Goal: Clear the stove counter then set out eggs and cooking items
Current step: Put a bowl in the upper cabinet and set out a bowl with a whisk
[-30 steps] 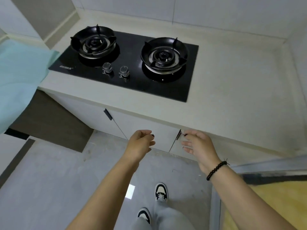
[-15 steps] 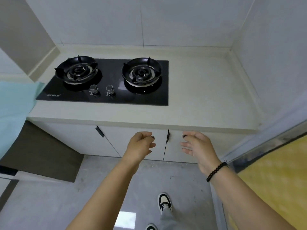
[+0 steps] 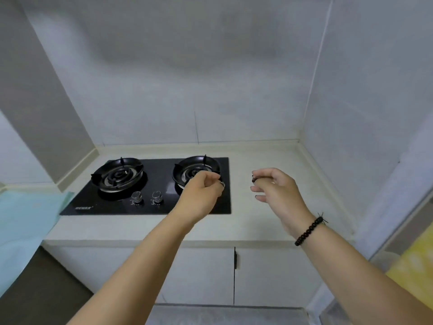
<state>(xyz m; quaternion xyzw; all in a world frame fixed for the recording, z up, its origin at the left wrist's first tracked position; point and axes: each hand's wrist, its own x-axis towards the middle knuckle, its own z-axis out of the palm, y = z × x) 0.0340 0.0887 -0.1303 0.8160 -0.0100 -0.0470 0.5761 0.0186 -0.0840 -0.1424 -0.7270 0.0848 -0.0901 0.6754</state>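
Matte pale counter [image 3: 269, 221], glossy black stove [image 3: 161, 184].

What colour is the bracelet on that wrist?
Black beads: the bracelet sits on the right wrist, seen in the head view.

You look down through a wide-angle lens that bends the wall [image 3: 210, 66] edges and the counter [image 3: 269, 221] rim outward toward the frame's borders. Soft, even, cool light fills the kitchen; its source sits outside your view. A broad, faint grey shadow smudges the upper wall. The glossy black stove [image 3: 164, 181] throws back pale reflections near its knobs and right burner. Your left hand [image 3: 201, 195] and right hand [image 3: 276, 191] cast almost no shadow on the counter. Detail is soft throughout, with smeared texture on the walls and blur at the lower corners, where a yellow patch [image 3: 412, 266] dissolves.
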